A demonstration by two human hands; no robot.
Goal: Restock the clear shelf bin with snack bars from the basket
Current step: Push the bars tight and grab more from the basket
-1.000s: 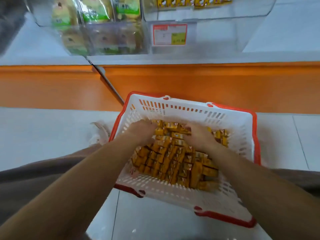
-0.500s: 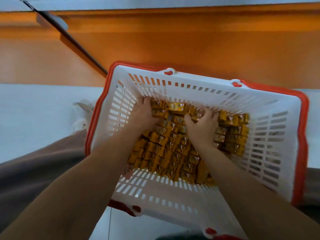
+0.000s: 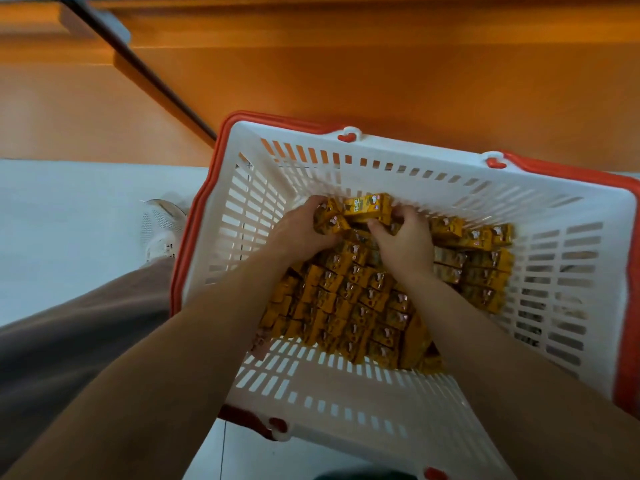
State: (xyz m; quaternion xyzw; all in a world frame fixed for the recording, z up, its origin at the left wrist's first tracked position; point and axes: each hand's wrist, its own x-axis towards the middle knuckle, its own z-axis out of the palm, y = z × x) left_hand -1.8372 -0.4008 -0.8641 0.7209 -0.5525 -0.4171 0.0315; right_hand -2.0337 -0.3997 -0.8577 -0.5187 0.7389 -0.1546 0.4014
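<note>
Plainly, the main risk lay in the grip. Both hands were curled round a loose bunch (image 3: 365, 206) of bars at the far end of the pile. The left hand (image 3: 304, 233) gripped its left side and the right hand (image 3: 405, 244) pinched its right, thumb on the near face. The bars in the bunch sat at different angles, one tipped down at the left. It looked like a squeeze from two sides rather than a firm hold. On the lift, the middle ones could slide out and drop back into the pile or onto the floor (image 3: 69, 237). The glossy wrappers would probably make that likelier. The basket's (image 3: 415, 148) far wall stood just beyond the knuckles, so a bar end could catch on its slots on the way up. The bin was out of view, so its room for more could not be judged, and the hands would have to carry the load some way to reach it.

The basket, white and slotted with a red rim, stood on the pale floor against an orange panel (image 3: 346, 74). It held many yellow bars (image 3: 360, 299), packed on edge in rows across its middle and right. Its near and left parts were bare. A white shoe (image 3: 161, 226) showed just left of it.
</note>
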